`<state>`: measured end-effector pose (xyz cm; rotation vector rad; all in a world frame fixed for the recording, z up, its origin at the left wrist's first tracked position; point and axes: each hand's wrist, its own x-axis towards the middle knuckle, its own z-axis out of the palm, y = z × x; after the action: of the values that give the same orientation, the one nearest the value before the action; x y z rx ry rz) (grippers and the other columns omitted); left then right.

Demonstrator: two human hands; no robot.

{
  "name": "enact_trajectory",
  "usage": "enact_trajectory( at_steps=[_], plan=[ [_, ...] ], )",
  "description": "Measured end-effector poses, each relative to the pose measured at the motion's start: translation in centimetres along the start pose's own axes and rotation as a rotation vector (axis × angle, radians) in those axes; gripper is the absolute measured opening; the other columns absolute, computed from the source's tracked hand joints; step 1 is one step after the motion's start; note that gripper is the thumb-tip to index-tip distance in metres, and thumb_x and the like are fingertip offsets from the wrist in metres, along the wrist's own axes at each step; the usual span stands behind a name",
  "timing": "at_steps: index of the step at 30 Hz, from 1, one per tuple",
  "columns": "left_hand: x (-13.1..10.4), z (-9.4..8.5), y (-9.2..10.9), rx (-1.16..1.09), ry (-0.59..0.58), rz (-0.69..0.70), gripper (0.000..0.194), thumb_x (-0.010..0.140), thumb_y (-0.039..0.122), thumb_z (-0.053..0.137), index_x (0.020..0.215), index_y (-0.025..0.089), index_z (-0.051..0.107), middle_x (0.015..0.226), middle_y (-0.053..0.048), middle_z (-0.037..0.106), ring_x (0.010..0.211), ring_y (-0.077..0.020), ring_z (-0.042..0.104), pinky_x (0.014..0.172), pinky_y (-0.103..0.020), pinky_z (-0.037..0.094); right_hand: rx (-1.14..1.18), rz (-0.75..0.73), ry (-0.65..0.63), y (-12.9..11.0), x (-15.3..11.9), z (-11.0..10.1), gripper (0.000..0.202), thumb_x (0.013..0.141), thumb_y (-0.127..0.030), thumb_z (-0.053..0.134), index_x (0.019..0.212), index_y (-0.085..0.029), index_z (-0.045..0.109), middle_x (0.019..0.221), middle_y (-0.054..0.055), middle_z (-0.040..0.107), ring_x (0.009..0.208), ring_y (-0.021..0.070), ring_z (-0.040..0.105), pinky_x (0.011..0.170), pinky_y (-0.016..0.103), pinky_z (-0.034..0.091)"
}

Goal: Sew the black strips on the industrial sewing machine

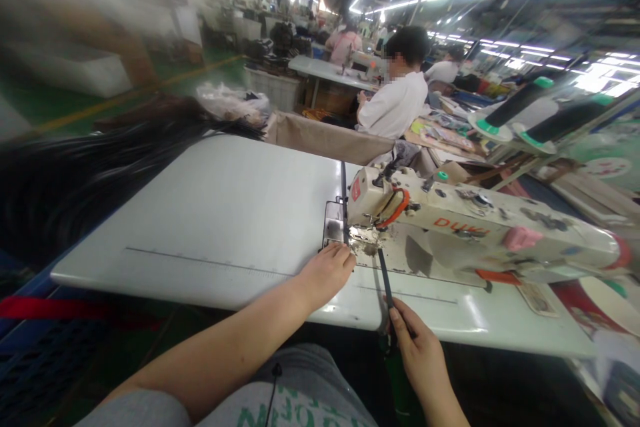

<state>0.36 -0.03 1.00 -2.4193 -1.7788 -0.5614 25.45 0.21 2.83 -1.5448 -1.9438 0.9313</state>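
Glossy whitish bench point(240, 197) bears a cream metal sewing machine point(430, 203); your right hand point(418, 339) pinches a flat, narrow black strip point(385, 271) across its front edge; whether your left hand's point(330, 275) curled fingers grip anything, I cannot tell.

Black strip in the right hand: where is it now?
In the head view, the black strip runs from the right hand toward the sewing machine, right of the left hand.

We hold a narrow, flat black strip point(384, 273) straight and slanting; another stretch of black strip point(344, 180) crosses the white tabletop point(240, 193)
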Motion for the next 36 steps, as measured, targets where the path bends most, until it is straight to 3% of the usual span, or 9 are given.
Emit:
enact_trajectory(
  at_steps=[5, 9, 15, 20, 26, 31, 36],
  plan=[
    [-0.2, 0.5, -0.1, 0.0, 0.025, 0.001, 0.019, 0.101, 0.013, 0.05, 0.109, 0.014, 0.067, 0.117, -0.012, 0.067, 0.115, -0.022, 0.064, 0.115, -0.038, 0.046, 0.024, -0.009, 0.014, -0.3, -0.1, 0.0, 0.058, 0.088, -0.064, 0.06, 0.111, -0.015, 0.08, 0.076, 0.007, 0.076, 0.077, 0.0263, 0.073, 0.079, 0.035, 0.063],
    [-0.4, 1.2, -0.6, -0.066, 0.052, -0.055, 0.027, 0.099, 0.006, 0.047, 0.114, 0.014, 0.068, 0.125, -0.012, 0.069, 0.125, -0.0215, 0.062, 0.125, -0.044, 0.034, 0.049, -0.006, 0.002, -0.3, -0.1, 0.0, 0.057, 0.089, -0.064, 0.059, 0.112, -0.016, 0.08, 0.07, 0.005, 0.073, 0.071, 0.0251, 0.071, 0.073, 0.035, 0.063],
    [-0.2, 1.4, -1.6, -0.245, 0.081, -0.205, 0.024, 0.102, 0.018, 0.05, 0.116, 0.021, 0.069, 0.131, -0.007, 0.07, 0.144, -0.0247, 0.048, 0.129, -0.058, 0.021, 0.061, -0.043, 0.014, -0.2, 0.0, 0.3, 0.057, 0.09, -0.066, 0.058, 0.11, -0.018, 0.08, 0.07, 0.005, 0.073, 0.07, 0.0244, 0.07, 0.072, 0.034, 0.062],
    [0.4, 0.7, -1.8, -0.272, 0.024, -0.29, 0.025, 0.101, 0.02, 0.054, 0.123, 0.024, 0.064, 0.144, -0.006, 0.064, 0.151, -0.0256, 0.039, 0.127, -0.062, 0.019, 0.081, -0.029, 0.002, -0.2, 0.0, 0.5, 0.057, 0.09, -0.066, 0.058, 0.108, -0.017, 0.08, 0.066, 0.005, 0.071, 0.068, 0.0237, 0.068, 0.071, 0.033, 0.061],
    [0.4, 0.9, -1.9, -0.308, 0.001, -0.314, 0.027, 0.1, 0.02, 0.053, 0.124, 0.025, 0.063, 0.145, -0.006, 0.062, 0.15, -0.0252, 0.04, 0.126, -0.061, 0.024, 0.08, -0.04, 0.007, -0.3, -0.2, 0.4, 0.058, 0.091, -0.066, 0.056, 0.112, -0.017, 0.08, 0.067, 0.006, 0.072, 0.071, 0.0254, 0.07, 0.074, 0.035, 0.062],
    [1.4, 2.2, -4.0, -0.428, 0.111, -0.379, 0.028, 0.092, 0.017, 0.059, 0.119, 0.022, 0.067, 0.138, -0.01, 0.065, 0.143, -0.0272, 0.049, 0.121, -0.054, 0.039, 0.037, -0.084, 0.016, -0.7, -0.3, 0.8, 0.057, 0.094, -0.064, 0.052, 0.116, -0.018, 0.078, 0.076, 0.008, 0.075, 0.075, 0.0264, 0.072, 0.082, 0.037, 0.062],
    [5.2, 2.4, -7.7, -0.376, -0.059, -0.464, 0.041, 0.091, 0.018, 0.058, 0.132, 0.018, 0.063, 0.149, -0.014, 0.057, 0.147, -0.0312, 0.043, 0.123, -0.054, 0.035, 0.019, -0.142, -0.092, -2.1, -0.2, 2.2, 0.054, 0.099, -0.051, 0.048, 0.135, -0.017, 0.067, 0.086, 0.008, 0.076, 0.079, 0.0234, 0.072, 0.083, 0.034, 0.06]
  ],
)
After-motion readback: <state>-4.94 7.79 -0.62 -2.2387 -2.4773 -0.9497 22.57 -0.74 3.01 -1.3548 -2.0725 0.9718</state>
